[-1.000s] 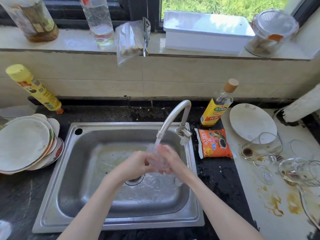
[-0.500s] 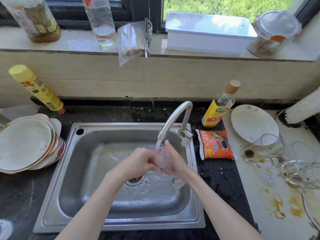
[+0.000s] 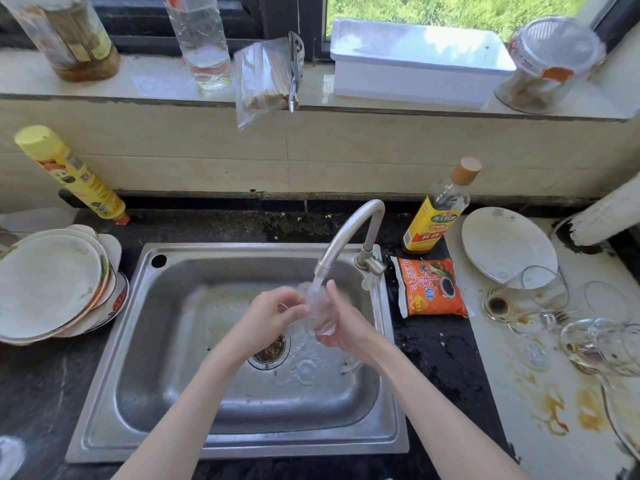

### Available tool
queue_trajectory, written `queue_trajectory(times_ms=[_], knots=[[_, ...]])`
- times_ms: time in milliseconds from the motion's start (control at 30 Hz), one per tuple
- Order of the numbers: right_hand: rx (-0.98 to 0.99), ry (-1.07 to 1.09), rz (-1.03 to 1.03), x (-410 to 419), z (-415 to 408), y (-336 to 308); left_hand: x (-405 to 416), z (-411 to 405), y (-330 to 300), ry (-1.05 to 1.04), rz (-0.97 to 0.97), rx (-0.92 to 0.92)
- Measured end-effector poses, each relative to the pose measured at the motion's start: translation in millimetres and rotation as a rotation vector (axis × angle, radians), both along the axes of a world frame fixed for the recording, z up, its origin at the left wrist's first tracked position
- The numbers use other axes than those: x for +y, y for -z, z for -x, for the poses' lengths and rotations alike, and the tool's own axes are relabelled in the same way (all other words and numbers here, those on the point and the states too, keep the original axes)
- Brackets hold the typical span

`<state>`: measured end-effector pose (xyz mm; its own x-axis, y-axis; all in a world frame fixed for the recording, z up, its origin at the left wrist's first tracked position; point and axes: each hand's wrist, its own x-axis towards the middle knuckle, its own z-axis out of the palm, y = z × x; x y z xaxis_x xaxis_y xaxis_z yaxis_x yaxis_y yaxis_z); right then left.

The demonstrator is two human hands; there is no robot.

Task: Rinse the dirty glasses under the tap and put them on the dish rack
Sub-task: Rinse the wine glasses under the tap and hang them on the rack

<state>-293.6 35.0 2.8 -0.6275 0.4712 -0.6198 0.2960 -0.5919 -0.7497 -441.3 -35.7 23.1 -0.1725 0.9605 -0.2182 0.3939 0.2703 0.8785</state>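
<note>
Over the steel sink [image 3: 145, 341] I hold a clear stemmed glass [image 3: 318, 308] right under the tap [image 3: 346, 237], where water runs onto it. My right hand [image 3: 346, 323] grips the glass from the right, its foot showing below the wrist. My left hand [image 3: 268, 315] has its fingers curled on the glass's left side. Dirty glasses lie on the stained white counter at the right: a tumbler on its side [image 3: 526, 296] and tipped stemmed glasses [image 3: 602, 344].
Stacked plates [image 3: 52, 285] sit left of the sink, a white plate [image 3: 502, 244] at the back right. A sauce bottle [image 3: 436, 213] and an orange packet [image 3: 429, 289] stand beside the tap. A yellow bottle [image 3: 69, 174] leans on the wall. No dish rack is visible.
Both hands lifted the glass a little, closer to the spout, and turned it in the stream. My left fingers shifted on its side. Nothing else moved.
</note>
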Motion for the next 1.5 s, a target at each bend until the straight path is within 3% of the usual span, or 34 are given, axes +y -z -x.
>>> queue_trajectory(times_ms=[133,300,367,533,800,900,1000,1133,1200,1367,1500], knots=[[-0.031,-0.087,-0.065,-2.4,-2.6,4.0,0.9,-5.0,8.2,-0.115,-0.009,-0.037],[-0.011,-0.075,0.288,-6.3,-13.1,12.8,0.8,-7.7,7.7,-0.075,0.006,-0.100],[0.019,-0.080,0.339,-7.3,-14.2,15.1,-1.7,-8.4,6.5,-0.071,0.028,-0.178],[0.015,-0.058,0.216,-5.1,-11.3,12.6,-8.0,-13.0,3.6,-0.099,0.076,-0.327],[0.047,0.089,-0.119,-13.4,-3.1,29.6,0.5,-18.3,6.4,-0.280,-0.031,-0.183],[0.112,0.107,-0.134,-12.1,-3.3,17.8,1.9,-14.4,9.1,-0.145,-0.056,-0.158],[0.073,0.090,-0.070,-4.2,-4.8,7.8,2.0,-3.0,4.4,0.152,0.104,-0.112],[-0.011,-0.074,0.014,3.0,-7.9,5.9,10.5,7.9,-11.0,0.444,0.254,0.263],[-0.024,-0.139,0.029,4.8,-9.1,4.1,12.5,7.9,-11.1,0.490,0.224,0.304],[0.047,-0.078,-0.090,8.0,-6.6,0.3,5.9,2.4,6.1,0.185,0.049,0.142],[0.093,-0.111,-0.110,4.7,-4.1,0.6,4.6,-0.9,5.9,-0.007,0.032,-0.025]])
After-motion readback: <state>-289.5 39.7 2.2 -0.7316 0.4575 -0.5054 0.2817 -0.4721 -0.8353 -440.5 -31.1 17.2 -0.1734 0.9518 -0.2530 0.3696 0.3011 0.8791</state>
